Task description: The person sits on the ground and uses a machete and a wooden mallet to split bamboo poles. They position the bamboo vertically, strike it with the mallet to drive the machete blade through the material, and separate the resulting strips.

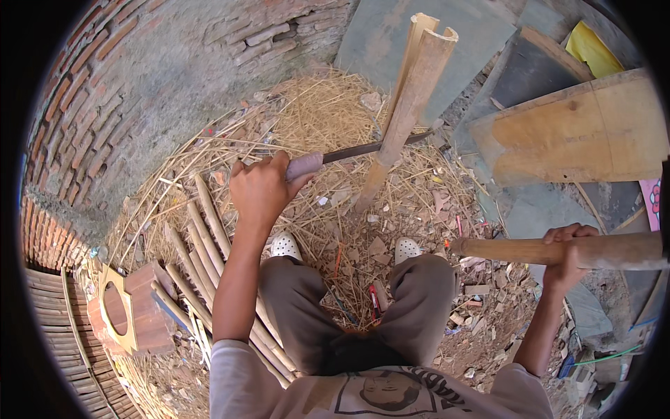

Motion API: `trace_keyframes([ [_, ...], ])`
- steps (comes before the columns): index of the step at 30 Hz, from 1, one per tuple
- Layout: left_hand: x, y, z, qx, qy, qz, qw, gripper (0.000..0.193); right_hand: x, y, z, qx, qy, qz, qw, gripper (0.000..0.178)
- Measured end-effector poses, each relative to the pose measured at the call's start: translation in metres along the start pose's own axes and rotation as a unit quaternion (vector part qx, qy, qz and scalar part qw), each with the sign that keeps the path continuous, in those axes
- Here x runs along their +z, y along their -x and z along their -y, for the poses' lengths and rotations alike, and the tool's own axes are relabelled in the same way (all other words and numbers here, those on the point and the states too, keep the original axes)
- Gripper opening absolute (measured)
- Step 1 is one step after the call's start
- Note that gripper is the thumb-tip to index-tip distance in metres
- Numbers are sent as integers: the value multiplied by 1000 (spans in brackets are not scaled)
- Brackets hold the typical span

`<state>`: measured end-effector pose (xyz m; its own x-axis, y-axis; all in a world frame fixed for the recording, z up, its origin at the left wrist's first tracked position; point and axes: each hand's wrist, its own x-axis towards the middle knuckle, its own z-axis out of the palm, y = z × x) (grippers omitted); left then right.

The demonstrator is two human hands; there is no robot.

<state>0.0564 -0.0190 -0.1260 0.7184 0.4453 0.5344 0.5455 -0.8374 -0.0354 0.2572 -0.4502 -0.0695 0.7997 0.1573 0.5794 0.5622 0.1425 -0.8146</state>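
My left hand [258, 187] is closed round the pale wrapped handle of a machete [352, 151]. Its dark blade runs to the right through a bamboo pole [413, 98] that stands upright on the ground, leaning a little. Above the blade the pole is split into two halves that stand slightly apart at the top; below it the split cannot be made out. Out to the right, my right hand [565, 255] grips a thick bamboo length [506, 250], held level and apart from the upright pole.
Several bamboo strips [202, 244] lie by my left leg. Straw [324, 112] and rubble cover the ground. A brick wall [160, 84] rises at the far left. Boards [572, 129] and a yellow sheet [593, 50] lie at the right. A wooden box [143, 307] with a round opening sits at the left.
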Motion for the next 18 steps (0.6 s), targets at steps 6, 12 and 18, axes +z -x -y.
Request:
trace_keyframes([
  [6, 2, -2, -2, 14, 9, -58, 998, 48, -6, 86, -81, 451, 253, 275, 811, 44],
  [12, -8, -5, -10, 8, 7, 0, 1000, 50, -8, 40, 67, 268, 115, 118, 949, 24],
  [18, -13, -58, -15, 14, 65, 202, 977, 42, 29, 52, 119, 184, 88, 178, 963, 29],
])
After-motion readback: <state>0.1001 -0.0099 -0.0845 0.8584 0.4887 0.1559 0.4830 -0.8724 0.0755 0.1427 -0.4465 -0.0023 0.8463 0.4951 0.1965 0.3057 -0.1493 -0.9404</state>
